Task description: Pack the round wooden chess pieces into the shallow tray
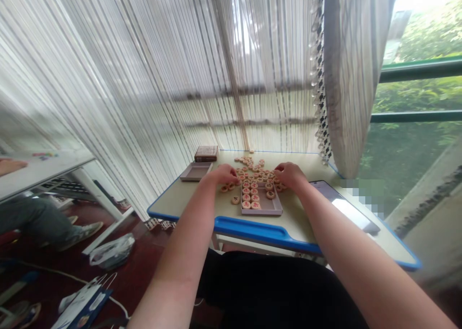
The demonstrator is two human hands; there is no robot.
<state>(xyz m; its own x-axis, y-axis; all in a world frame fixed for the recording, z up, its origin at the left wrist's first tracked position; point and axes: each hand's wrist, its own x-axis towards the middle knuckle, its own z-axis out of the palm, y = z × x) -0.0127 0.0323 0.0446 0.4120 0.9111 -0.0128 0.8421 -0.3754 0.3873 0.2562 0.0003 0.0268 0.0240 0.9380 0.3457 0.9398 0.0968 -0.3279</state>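
Round wooden xiangqi pieces (261, 162) with red or dark characters lie in a loose heap on the small table. Nearest me is a shallow open box (271, 206); red-marked pieces (254, 198) fill its left part in two columns, and a couple of dark-marked pieces (270, 195) sit at its right side. My left hand (226, 173) is at the heap's left edge, fingers curled together; what they grip is hidden. On the opposite side, my right hand (289, 173) pinches a piece at the heap's right edge with its fingertips.
A shallow box lid (197, 171) and a small brown box (206, 153) stand at the table's back left. A tablet-like device (334, 201) lies right of my right forearm. A blue trough (249, 227) lines the front edge. Another person's hand (12, 166) rests on a white table leftward.
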